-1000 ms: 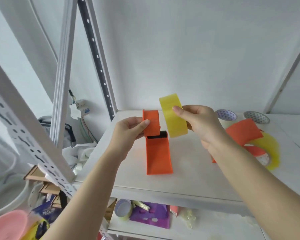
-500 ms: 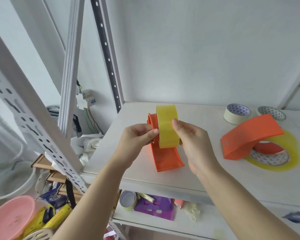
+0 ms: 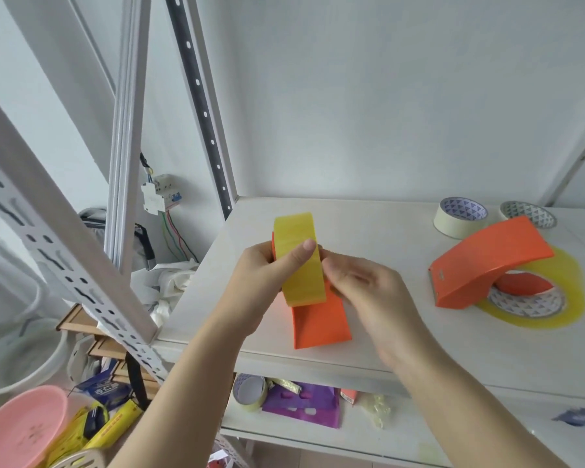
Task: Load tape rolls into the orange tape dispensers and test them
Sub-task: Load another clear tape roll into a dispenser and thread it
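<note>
A yellow tape roll stands on edge against the upper end of an orange tape dispenser whose lower end rests on the white shelf. My left hand grips both from the left, thumb pressed on the roll's face. My right hand holds the roll's right side with fingers curled. To the right, a second orange dispenser lies over a wide yellow tape roll.
Two cream masking tape rolls stand at the shelf's back right. A slotted shelf post crosses the left foreground. The lower shelf holds a tape roll and a purple packet. A pink basin sits at bottom left.
The roll, held apart in my right hand a second ago, has been brought against the dispenser. My left thumb now lies across the roll. The view shifted left.
</note>
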